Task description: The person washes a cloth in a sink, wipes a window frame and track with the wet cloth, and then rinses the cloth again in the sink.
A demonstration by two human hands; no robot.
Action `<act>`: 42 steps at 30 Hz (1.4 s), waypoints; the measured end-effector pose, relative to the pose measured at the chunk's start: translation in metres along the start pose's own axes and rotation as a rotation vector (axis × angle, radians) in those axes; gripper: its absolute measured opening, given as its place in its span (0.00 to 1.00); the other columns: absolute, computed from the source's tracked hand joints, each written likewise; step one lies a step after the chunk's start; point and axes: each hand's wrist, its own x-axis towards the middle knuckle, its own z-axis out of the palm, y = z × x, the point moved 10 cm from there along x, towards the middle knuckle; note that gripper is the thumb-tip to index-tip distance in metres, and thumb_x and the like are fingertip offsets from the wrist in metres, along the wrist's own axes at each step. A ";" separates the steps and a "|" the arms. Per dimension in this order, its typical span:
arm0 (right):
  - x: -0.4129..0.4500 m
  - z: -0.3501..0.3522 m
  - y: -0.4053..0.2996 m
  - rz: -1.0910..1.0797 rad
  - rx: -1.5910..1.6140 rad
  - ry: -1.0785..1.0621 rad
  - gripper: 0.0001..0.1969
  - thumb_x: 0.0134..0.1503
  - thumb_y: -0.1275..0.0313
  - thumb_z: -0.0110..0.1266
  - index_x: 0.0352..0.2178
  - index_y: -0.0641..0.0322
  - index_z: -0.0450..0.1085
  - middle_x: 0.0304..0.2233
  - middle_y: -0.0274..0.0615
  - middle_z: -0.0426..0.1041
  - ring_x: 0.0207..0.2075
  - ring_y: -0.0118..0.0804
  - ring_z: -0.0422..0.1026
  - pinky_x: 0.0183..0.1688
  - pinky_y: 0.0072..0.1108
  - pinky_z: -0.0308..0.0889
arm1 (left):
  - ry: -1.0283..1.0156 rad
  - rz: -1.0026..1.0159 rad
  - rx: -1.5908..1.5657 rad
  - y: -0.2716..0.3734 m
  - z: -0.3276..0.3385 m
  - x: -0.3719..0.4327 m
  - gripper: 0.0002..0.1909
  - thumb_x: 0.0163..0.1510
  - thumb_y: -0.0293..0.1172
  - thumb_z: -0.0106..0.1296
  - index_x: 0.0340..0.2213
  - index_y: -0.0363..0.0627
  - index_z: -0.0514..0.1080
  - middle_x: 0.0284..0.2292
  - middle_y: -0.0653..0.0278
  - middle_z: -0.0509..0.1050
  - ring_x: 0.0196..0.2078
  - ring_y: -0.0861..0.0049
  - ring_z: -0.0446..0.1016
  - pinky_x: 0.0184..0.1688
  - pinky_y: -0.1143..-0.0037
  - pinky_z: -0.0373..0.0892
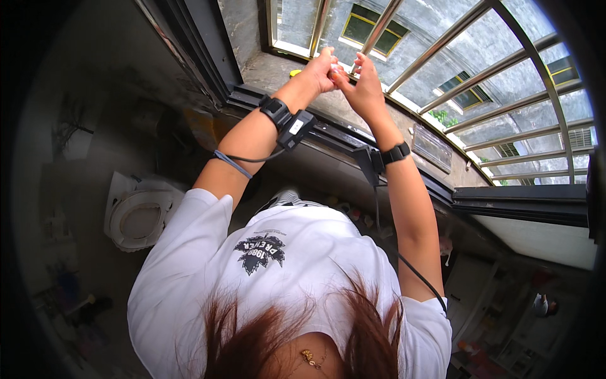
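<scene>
Both hands reach out through the open window, above the concrete ledge (pixel 265 71) and close to the metal bars of the window guard (pixel 378 28). My left hand (pixel 324 71) has its fingers curled, and the fingertips of my right hand (pixel 362 87) meet it. Whether something small lies between the fingers is too unclear to tell. A small yellow object (pixel 295 73) rests on the ledge just left of my left hand. Each forearm wears a black strap with a black box, the left one (pixel 296 129) and the right one (pixel 369 163), both with cables.
The dark window frame (pixel 341 130) crosses beneath my forearms. A flat dark panel (pixel 432 147) lies on the ledge at the right. Indoors, a toilet (pixel 139 215) stands at the left. Another person (pixel 542 305) is far off at the lower right.
</scene>
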 end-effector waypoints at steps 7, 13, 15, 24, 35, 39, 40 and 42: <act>-0.027 -0.048 0.015 0.001 -0.095 0.013 0.20 0.47 0.72 0.56 0.43 0.64 0.62 0.38 0.50 0.68 0.36 0.43 0.71 0.40 0.28 0.66 | 0.158 0.037 0.307 0.026 -0.012 0.011 0.22 0.58 0.52 0.28 0.17 0.53 0.53 0.09 0.75 0.46 0.08 0.86 0.43 0.08 0.83 0.42; -0.045 -0.047 0.043 0.166 0.039 -0.118 0.15 0.50 0.72 0.54 0.39 0.66 0.65 0.34 0.49 0.71 0.33 0.41 0.73 0.37 0.27 0.67 | 0.286 0.175 0.604 0.042 -0.019 0.010 0.28 0.57 0.60 0.26 0.17 0.51 0.55 0.10 0.74 0.49 0.09 0.85 0.45 0.09 0.81 0.43; -0.050 -0.049 0.047 0.146 0.029 -0.101 0.14 0.51 0.72 0.53 0.39 0.65 0.65 0.33 0.49 0.72 0.31 0.41 0.74 0.35 0.27 0.68 | 0.299 0.206 0.657 0.045 -0.019 0.007 0.28 0.56 0.61 0.27 0.17 0.51 0.56 0.10 0.74 0.51 0.09 0.85 0.46 0.09 0.81 0.44; -0.061 -0.027 0.058 0.262 0.085 -0.309 0.20 0.52 0.66 0.54 0.45 0.63 0.63 0.37 0.48 0.73 0.30 0.40 0.74 0.34 0.26 0.68 | 0.132 0.178 0.923 0.028 0.013 -0.027 0.18 0.56 0.50 0.43 0.28 0.47 0.65 0.19 0.72 0.63 0.16 0.84 0.59 0.20 0.79 0.65; -0.068 -0.012 0.076 0.554 0.700 -0.344 0.11 0.54 0.69 0.55 0.35 0.64 0.69 0.26 0.35 0.73 0.26 0.22 0.69 0.30 0.14 0.66 | -0.126 0.254 1.301 -0.020 0.034 -0.077 0.13 0.54 0.33 0.49 0.41 0.41 0.68 0.32 0.68 0.72 0.30 0.86 0.69 0.34 0.82 0.69; -0.078 -0.063 0.087 0.501 0.529 -0.366 0.11 0.56 0.65 0.51 0.34 0.63 0.68 0.27 0.32 0.71 0.29 0.22 0.68 0.31 0.14 0.66 | -0.232 0.369 1.400 -0.021 0.030 -0.078 0.16 0.51 0.36 0.55 0.38 0.39 0.70 0.24 0.70 0.71 0.23 0.88 0.66 0.25 0.85 0.63; -0.083 -0.079 0.088 0.455 0.518 -0.360 0.11 0.57 0.65 0.49 0.35 0.63 0.68 0.29 0.33 0.70 0.30 0.23 0.68 0.32 0.15 0.66 | -0.295 0.317 1.413 -0.033 0.036 -0.084 0.16 0.50 0.37 0.56 0.36 0.39 0.71 0.23 0.70 0.71 0.22 0.89 0.65 0.23 0.85 0.61; -0.095 -0.114 0.092 0.433 0.526 -0.298 0.11 0.60 0.65 0.45 0.36 0.63 0.66 0.32 0.33 0.69 0.33 0.23 0.68 0.34 0.17 0.68 | -0.358 0.349 1.401 -0.056 0.058 -0.104 0.13 0.51 0.33 0.54 0.36 0.37 0.72 0.23 0.69 0.70 0.26 0.86 0.68 0.28 0.83 0.64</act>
